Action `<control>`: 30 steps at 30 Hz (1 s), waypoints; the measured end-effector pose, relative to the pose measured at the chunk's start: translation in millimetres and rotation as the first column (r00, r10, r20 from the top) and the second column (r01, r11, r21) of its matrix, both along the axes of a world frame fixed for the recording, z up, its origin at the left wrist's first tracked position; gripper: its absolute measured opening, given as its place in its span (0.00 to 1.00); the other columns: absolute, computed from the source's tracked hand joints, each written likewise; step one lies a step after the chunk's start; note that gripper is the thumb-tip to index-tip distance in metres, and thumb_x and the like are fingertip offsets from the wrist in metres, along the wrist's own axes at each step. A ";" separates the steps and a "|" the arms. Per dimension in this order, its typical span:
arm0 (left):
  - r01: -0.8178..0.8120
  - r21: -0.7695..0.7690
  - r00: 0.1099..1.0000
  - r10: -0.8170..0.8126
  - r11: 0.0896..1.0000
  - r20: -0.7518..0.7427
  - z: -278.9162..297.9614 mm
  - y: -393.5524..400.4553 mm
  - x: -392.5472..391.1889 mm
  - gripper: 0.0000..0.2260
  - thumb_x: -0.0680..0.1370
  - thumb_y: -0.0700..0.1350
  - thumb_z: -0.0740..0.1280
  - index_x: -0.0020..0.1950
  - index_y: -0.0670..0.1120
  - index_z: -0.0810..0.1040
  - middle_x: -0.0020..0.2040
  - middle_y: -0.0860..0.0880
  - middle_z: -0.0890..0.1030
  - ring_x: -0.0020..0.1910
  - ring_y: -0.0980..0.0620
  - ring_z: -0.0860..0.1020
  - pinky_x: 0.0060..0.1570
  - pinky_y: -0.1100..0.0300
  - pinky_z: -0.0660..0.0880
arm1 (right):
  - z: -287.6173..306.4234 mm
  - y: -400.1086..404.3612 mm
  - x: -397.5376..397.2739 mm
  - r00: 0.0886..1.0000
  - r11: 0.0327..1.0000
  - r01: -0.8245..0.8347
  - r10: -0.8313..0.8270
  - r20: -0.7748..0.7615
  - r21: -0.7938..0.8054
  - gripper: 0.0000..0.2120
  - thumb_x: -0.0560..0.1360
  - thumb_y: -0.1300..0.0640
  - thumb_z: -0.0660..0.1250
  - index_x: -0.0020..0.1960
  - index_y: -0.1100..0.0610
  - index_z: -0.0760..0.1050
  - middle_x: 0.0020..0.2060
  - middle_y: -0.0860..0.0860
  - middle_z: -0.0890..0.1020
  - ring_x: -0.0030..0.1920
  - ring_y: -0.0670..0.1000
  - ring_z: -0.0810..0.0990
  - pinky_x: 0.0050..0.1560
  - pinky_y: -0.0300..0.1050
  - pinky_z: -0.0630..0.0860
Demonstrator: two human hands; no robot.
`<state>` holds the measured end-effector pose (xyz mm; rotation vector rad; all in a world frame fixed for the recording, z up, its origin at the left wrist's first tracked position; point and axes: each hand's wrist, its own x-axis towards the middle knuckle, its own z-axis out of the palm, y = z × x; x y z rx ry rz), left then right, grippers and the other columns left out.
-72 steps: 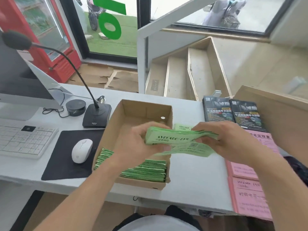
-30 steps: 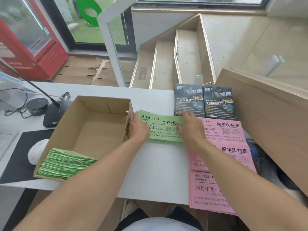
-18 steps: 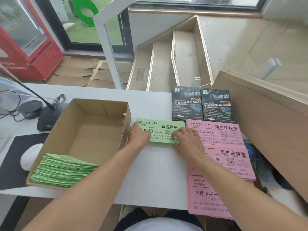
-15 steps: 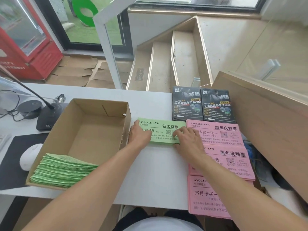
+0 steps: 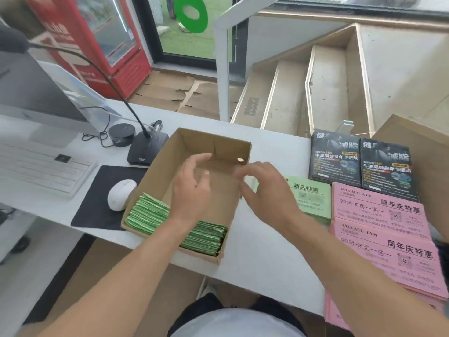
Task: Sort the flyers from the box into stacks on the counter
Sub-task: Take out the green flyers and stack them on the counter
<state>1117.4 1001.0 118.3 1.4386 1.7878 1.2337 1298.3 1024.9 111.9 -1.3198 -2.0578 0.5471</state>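
Note:
An open cardboard box (image 5: 158,164) sits on the white counter (image 5: 262,268). A pile of green flyers (image 5: 150,215) lies at its near end. My left hand (image 5: 192,188) hovers over the box interior, fingers relaxed and empty. My right hand (image 5: 264,188) hangs above the box's right wall, fingers loosely spread, holding nothing. Right of the box, a green flyer stack (image 5: 313,198) lies flat on the counter. Pink flyer stacks (image 5: 379,215) lie further right, and two black flyer stacks (image 5: 335,161) sit behind them.
A desk microphone (image 5: 145,149), white mouse (image 5: 121,194) on a black pad, and keyboard (image 5: 41,169) stand left of the box. A wooden panel (image 5: 422,152) rises at the far right. Stairs lie beyond the counter.
Both hands have let go of the green stack on the counter and moved left toward the box. The view has swung left as well.

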 end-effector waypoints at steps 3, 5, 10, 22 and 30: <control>-0.087 -0.030 0.986 0.082 0.996 -0.145 -11.5 -6.0 -52.4 0.16 0.79 0.35 0.63 0.62 0.51 0.79 0.64 0.57 0.77 0.65 0.61 0.72 0.70 0.57 0.68 | -2.2 -8.3 -52.4 0.945 0.968 -0.242 0.252 0.211 -0.072 0.08 0.79 0.49 0.69 0.56 0.48 0.81 0.51 0.44 0.83 0.54 0.51 0.77 0.56 0.49 0.74; -0.086 -0.048 0.975 0.074 0.995 -0.210 -16.5 -9.7 -76.3 0.15 0.80 0.35 0.62 0.62 0.51 0.79 0.64 0.57 0.77 0.65 0.60 0.72 0.67 0.59 0.68 | -6.6 -11.0 -77.3 0.894 0.928 -0.297 0.354 0.275 -0.226 0.11 0.80 0.45 0.67 0.59 0.46 0.80 0.52 0.43 0.83 0.54 0.49 0.79 0.57 0.50 0.76; 0.042 -0.127 0.917 -0.088 0.991 -0.389 -40.0 -17.2 -104.7 0.14 0.80 0.36 0.62 0.62 0.48 0.79 0.63 0.52 0.78 0.65 0.55 0.71 0.65 0.65 0.63 | -16.1 -16.6 -106.2 0.871 0.838 -0.255 0.416 0.262 -0.483 0.12 0.80 0.43 0.66 0.61 0.46 0.79 0.52 0.43 0.84 0.48 0.46 0.81 0.52 0.50 0.80; 0.059 -0.094 0.915 -0.092 0.994 -0.393 -55.3 -13.8 -111.4 0.13 0.81 0.39 0.62 0.62 0.48 0.79 0.64 0.52 0.78 0.66 0.53 0.72 0.69 0.59 0.64 | -7.5 -13.3 -108.6 0.912 0.788 -0.142 0.340 0.231 -0.599 0.09 0.81 0.47 0.67 0.58 0.47 0.81 0.49 0.42 0.84 0.47 0.45 0.82 0.46 0.41 0.75; 0.084 -0.092 0.933 -0.111 0.992 -0.342 -49.3 -16.0 -110.2 0.15 0.82 0.41 0.59 0.66 0.48 0.77 0.63 0.52 0.79 0.66 0.52 0.73 0.68 0.55 0.67 | -10.3 -21.8 -116.6 0.750 0.910 0.028 0.255 0.611 -0.414 0.28 0.73 0.63 0.63 0.70 0.47 0.72 0.57 0.53 0.84 0.55 0.60 0.82 0.50 0.52 0.79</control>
